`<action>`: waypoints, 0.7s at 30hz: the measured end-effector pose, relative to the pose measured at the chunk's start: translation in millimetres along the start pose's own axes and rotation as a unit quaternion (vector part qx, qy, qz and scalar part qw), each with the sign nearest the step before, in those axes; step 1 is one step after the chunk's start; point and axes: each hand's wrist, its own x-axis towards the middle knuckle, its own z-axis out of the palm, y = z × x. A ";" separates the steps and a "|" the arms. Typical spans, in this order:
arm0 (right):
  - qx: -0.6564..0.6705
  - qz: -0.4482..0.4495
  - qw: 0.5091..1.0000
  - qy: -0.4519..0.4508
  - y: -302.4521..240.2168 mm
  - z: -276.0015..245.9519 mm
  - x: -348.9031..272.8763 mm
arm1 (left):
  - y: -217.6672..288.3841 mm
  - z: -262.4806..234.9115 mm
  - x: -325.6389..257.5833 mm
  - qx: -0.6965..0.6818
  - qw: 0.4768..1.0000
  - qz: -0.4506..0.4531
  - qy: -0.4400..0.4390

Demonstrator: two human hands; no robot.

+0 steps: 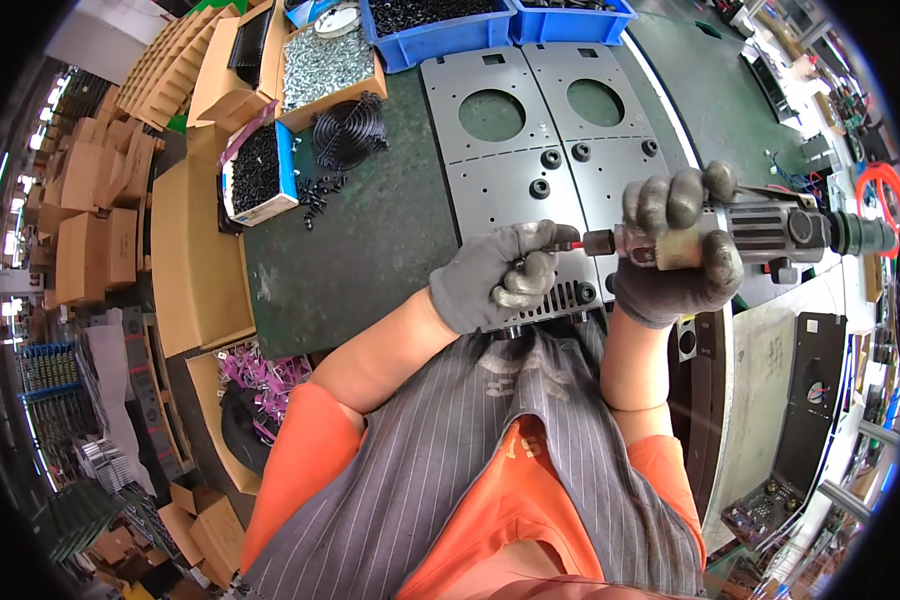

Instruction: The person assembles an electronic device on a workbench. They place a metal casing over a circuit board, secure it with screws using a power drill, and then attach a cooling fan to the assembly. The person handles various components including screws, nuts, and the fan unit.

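Dark green matting covers a workbench (360,250) in a crowded workshop, with stacked cardboard cartons (95,215) along the left. Two grey metal panels (500,150), each with a round cut-out, lie side by side on the bench. Behind them stand two blue plastic bins (440,40) of dark hardware, an open carton of silvery screws (325,65) and a smaller box of black screws (258,170), with a black wire fan guard (350,130) beside it. The gloved right hand (675,250) is clenched around a grey pneumatic screwdriver (770,230) held level over the panels. The gloved left hand (500,275) pinches its red-tipped bit (570,240). The panels' near edge is hidden behind the hands.
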 end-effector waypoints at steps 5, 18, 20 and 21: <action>-0.033 -0.027 0.999 -0.028 -5.8 -8.2 0.6 | 0.9 6.1 1.3 0.029 0.998 0.016 0.053; -0.004 0.005 0.997 -0.070 -8.6 -10.0 -3.0 | -2.9 1.1 7.7 0.001 1.000 -0.018 0.018; 0.006 0.011 1.000 -0.002 -6.6 -10.5 -4.7 | 0.1 8.1 4.4 0.095 0.995 -0.013 0.022; 0.008 0.007 0.999 0.047 -6.6 -11.2 -4.9 | 4.0 8.2 4.9 0.200 0.977 0.006 0.075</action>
